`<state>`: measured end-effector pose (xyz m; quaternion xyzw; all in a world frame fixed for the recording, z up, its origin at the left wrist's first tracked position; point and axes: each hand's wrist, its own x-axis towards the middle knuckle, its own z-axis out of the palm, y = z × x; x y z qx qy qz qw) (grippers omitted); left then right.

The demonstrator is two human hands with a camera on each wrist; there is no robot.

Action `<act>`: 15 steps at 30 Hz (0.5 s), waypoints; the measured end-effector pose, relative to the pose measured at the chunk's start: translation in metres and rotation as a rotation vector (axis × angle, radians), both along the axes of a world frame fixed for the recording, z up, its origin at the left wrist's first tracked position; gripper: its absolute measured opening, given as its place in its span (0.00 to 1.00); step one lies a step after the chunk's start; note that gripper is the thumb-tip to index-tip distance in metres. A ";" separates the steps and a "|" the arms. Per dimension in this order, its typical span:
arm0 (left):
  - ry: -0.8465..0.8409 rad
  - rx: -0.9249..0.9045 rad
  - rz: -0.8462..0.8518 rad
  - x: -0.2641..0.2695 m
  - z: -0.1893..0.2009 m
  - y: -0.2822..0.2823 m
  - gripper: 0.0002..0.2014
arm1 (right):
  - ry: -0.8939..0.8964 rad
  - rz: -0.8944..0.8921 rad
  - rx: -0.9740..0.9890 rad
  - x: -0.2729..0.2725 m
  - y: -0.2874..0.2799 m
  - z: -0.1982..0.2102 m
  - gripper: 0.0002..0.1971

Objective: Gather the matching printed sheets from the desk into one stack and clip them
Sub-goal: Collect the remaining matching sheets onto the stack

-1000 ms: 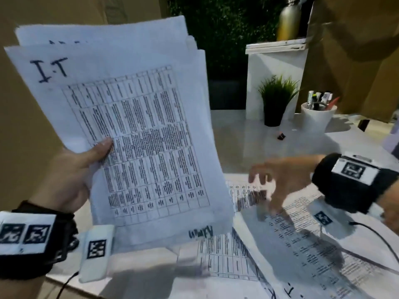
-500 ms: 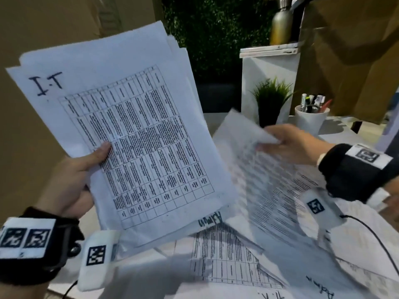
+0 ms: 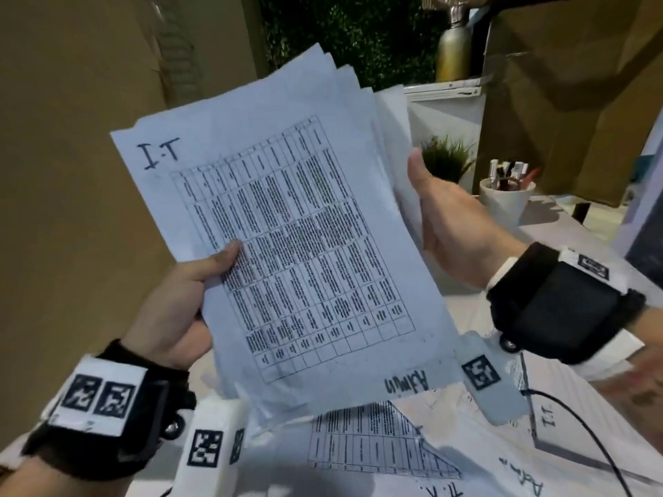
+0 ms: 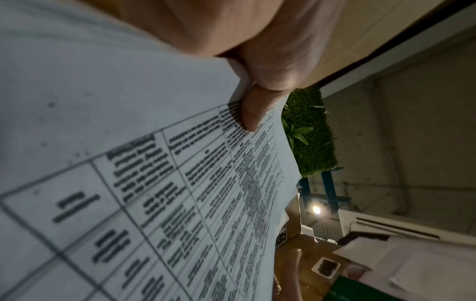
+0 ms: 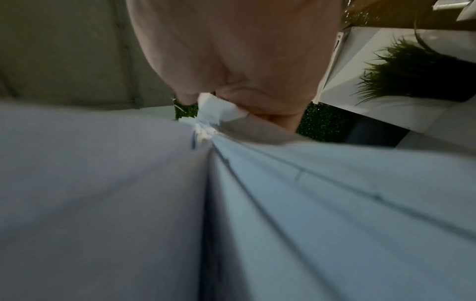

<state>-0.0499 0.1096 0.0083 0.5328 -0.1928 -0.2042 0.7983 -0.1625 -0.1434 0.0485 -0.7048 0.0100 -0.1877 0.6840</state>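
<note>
Your left hand (image 3: 172,306) grips the stack of printed sheets (image 3: 297,245) at its left edge, thumb (image 3: 219,261) pressed flat on the top page and fingers hidden behind the paper. The left wrist view shows that thumb (image 4: 253,111) lying over the printed table, the sheet edges pinched beneath it. The stack is raised off the surface (image 3: 559,227) and tilted toward you, its pages fanned unevenly at the upper right corner. The top page carries a printed table with "I.T" handwritten at its upper left; a page lower in the stack shows "Admin" handwritten upside down at the bottom right.

Your right hand (image 3: 452,224) grasps the right edge of the stack, thumb pointing up along the paper's front, fingers hidden behind. In the right wrist view, the right hand pinches the layered sheet edges (image 5: 208,118), though that picture is blurred.

More printed sheets (image 3: 380,443) lie spread on the surface beneath the raised stack, one (image 3: 559,410) marked "I.T" at the right and another with writing partly cut off at the bottom edge.

Behind your right hand stand a small potted plant (image 3: 446,157) and a white cup of pens (image 3: 506,195). A metal bottle (image 3: 452,48) stands on a white cabinet (image 3: 448,105) farther back.
</note>
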 end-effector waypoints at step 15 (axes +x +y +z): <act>-0.540 0.073 0.168 -0.017 -0.007 0.008 0.27 | -0.068 0.124 -0.095 -0.019 0.014 -0.019 0.24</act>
